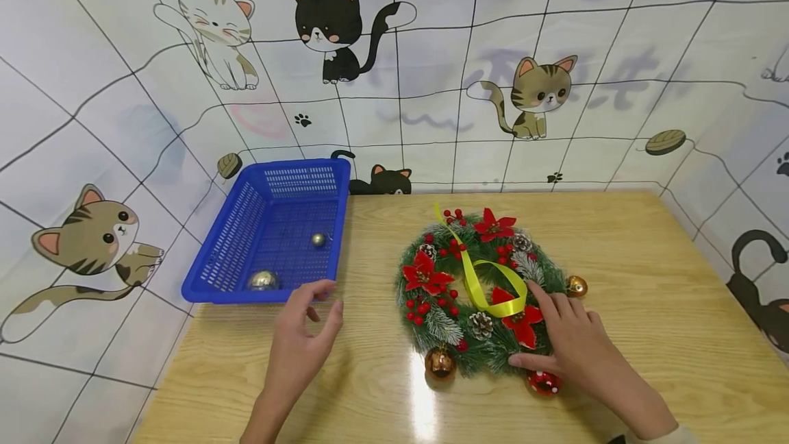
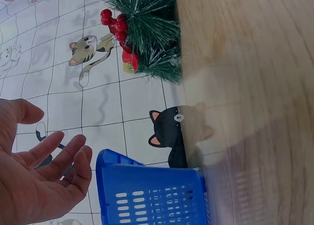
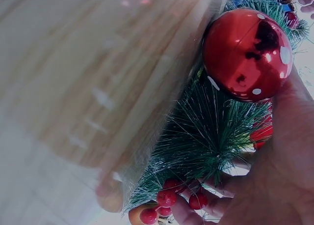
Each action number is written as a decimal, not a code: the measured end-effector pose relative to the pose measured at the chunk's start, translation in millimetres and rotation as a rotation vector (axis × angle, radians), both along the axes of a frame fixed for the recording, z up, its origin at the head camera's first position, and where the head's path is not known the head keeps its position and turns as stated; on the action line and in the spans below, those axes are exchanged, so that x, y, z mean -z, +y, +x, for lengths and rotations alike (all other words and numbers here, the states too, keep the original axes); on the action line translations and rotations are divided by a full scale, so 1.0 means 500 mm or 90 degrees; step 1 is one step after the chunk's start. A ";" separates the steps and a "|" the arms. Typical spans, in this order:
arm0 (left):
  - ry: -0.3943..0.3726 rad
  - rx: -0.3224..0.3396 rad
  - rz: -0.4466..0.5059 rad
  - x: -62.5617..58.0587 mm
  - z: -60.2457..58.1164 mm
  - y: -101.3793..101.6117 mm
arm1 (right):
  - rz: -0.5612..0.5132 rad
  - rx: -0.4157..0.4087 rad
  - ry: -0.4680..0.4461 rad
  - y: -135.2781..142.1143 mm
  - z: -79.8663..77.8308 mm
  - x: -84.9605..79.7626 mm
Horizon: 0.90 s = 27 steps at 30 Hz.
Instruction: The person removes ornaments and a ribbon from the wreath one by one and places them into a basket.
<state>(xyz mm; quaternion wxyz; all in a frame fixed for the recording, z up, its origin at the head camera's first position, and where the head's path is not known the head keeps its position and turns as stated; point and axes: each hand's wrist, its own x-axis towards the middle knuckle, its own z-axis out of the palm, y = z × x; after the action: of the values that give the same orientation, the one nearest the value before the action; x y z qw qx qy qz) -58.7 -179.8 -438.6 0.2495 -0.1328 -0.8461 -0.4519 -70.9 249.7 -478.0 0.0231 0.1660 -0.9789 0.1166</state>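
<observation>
Green artificial pine forms a wreath (image 1: pixel 440 327) lying flat on the right half of a wooden table (image 1: pixel 364 389), dotted with red flowers, berries and pinecones. One person's right hand (image 1: pixel 576 341) rests on its lower-right edge, fingers spread and thumb held apart — apparently steadying the ring. A red spotted bauble (image 1: pixel 544 384) sits just beside that thumb; a copper bauble (image 1: pixel 440 364) and a gold bauble (image 1: pixel 576 286) sit at the rim. Yellow ribbon (image 1: pixel 473 284) loops over the centre, partly covering the opening. The left hand (image 1: pixel 298 341) hovers beside a blue basket (image 1: pixel 290 218), relaxed, holding nothing; the basket's near wall stands between it and two shiny balls (image 1: pixel 263 281) inside. Cat-printed cloth (image 1: pixel 437 60) hangs behind.
</observation>
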 end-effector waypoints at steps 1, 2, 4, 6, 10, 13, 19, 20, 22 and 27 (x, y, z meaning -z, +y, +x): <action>-0.005 0.001 -0.002 0.002 0.000 0.003 | -0.001 0.001 0.000 0.000 0.001 -0.001; -0.010 0.002 -0.003 0.003 0.000 0.006 | -0.001 0.002 0.001 0.000 0.001 -0.001; -0.021 0.007 -0.006 0.006 0.001 0.013 | -0.001 0.002 0.001 -0.001 0.002 -0.002; -0.032 0.009 -0.009 0.009 0.003 0.018 | -0.004 0.001 0.004 -0.002 0.003 -0.003; -0.057 0.011 -0.011 0.013 0.005 0.028 | -0.007 0.002 0.008 -0.003 0.004 -0.003; -0.079 0.012 -0.013 0.015 0.007 0.037 | -0.004 0.004 0.010 -0.004 0.005 -0.002; -0.109 0.019 -0.021 0.020 0.009 0.058 | -0.002 0.005 0.017 -0.005 0.008 0.000; -0.110 0.022 -0.024 0.021 0.009 0.062 | -0.001 0.006 0.018 -0.006 0.008 0.000; -0.109 0.028 -0.030 0.025 0.011 0.069 | 0.003 0.006 0.020 -0.006 0.008 0.001; -0.119 0.043 -0.040 0.034 0.014 0.084 | 0.013 0.002 0.028 -0.007 0.009 0.001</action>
<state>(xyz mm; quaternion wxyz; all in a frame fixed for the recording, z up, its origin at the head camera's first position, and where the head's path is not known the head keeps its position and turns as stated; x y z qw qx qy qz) -51.9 -138.1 -455.8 0.1498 -0.1266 -0.8746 -0.4434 -66.6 246.3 -478.7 0.0435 0.1669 -0.9796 0.1031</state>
